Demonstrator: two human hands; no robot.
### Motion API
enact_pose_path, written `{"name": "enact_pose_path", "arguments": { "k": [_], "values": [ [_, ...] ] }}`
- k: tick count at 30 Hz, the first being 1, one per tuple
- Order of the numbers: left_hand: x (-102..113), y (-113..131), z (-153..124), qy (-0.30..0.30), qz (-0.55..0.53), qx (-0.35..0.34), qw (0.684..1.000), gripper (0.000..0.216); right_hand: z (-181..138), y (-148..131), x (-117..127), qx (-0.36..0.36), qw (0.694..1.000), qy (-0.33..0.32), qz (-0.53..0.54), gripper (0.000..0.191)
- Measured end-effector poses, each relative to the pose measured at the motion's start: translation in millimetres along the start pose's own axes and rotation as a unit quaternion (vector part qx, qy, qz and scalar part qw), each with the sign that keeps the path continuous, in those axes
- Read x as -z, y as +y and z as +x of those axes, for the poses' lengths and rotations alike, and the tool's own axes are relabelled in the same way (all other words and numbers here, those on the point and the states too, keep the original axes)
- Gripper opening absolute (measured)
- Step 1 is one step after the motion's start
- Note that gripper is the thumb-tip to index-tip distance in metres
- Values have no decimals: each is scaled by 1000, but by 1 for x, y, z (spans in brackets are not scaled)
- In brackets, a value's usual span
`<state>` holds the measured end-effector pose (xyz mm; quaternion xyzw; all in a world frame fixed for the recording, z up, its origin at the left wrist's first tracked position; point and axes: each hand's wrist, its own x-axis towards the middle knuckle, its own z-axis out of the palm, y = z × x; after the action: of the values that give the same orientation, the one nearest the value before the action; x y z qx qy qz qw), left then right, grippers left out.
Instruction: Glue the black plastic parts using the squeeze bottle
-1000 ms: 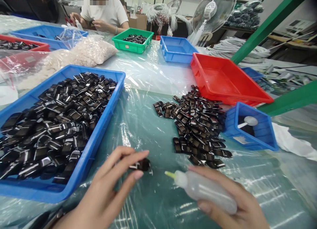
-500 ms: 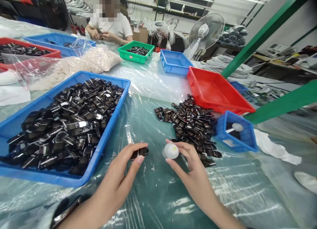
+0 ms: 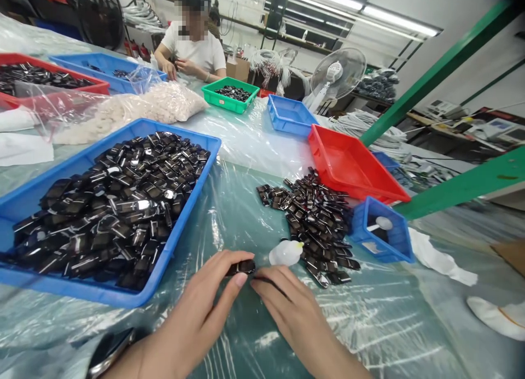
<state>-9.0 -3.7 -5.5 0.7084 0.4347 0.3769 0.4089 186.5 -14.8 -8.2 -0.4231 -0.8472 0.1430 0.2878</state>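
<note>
A small glossy black piece (image 3: 243, 267) is pinched between the thumb and fingers of my left hand (image 3: 209, 297). Close to the piece's right end, my right hand (image 3: 293, 310) has its fingers drawn together; whatever they may hold is hidden. Just beyond the right hand's knuckles, a small translucent white bottle (image 3: 285, 252) with a yellow tip is on the table, out of my grip. A loose heap of similar black pieces (image 3: 315, 220) spreads behind and right of the bottle. Many more fill the large blue tray (image 3: 172, 258) to my left.
A red tray (image 3: 348, 160) and a small blue bin (image 3: 371, 253) holding a white spoon-like item stand at the right, by a green post (image 3: 435, 73). A green tray (image 3: 229, 106) and a bag of beige bits (image 3: 176, 101) lie farther back. Across the table sits a person (image 3: 200, 53).
My right hand has let go of the white bottle, which now rests on the table, and has moved in beside the black piece. My left hand still holds that piece.
</note>
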Motion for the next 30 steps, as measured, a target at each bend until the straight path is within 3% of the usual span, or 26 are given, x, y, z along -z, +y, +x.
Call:
{"name": "enact_pose_path", "arguments": {
  "k": [5, 11, 13, 16, 18, 25, 30],
  "values": [
    [0, 2, 0, -20, 9, -17, 1000, 27, 0, -4, 3, -34, 998, 43, 30, 21],
    [0, 4, -3, -60, 16, -69, 996, 28, -5, -20, 16, -133, 973, 100, 159, 15],
    [1, 4, -3, -78, 25, -100, 992, 28, -5, -26, 15, -200, 928, 98, 298, 10],
    [3, 6, -3, -94, 43, -150, 983, 30, -4, -30, 9, -289, 799, 84, 521, 15],
    [3, 6, -3, -88, 55, -179, 978, 27, -3, -32, 4, -308, 743, 77, 589, 19],
    [1, 5, -2, -54, 83, -245, 964, 29, -2, -38, -4, -327, 624, 90, 704, 22],
    [4, 16, 2, -58, 94, -272, 956, 27, -2, -38, -9, -304, 586, 42, 750, 28]
  ]
}}
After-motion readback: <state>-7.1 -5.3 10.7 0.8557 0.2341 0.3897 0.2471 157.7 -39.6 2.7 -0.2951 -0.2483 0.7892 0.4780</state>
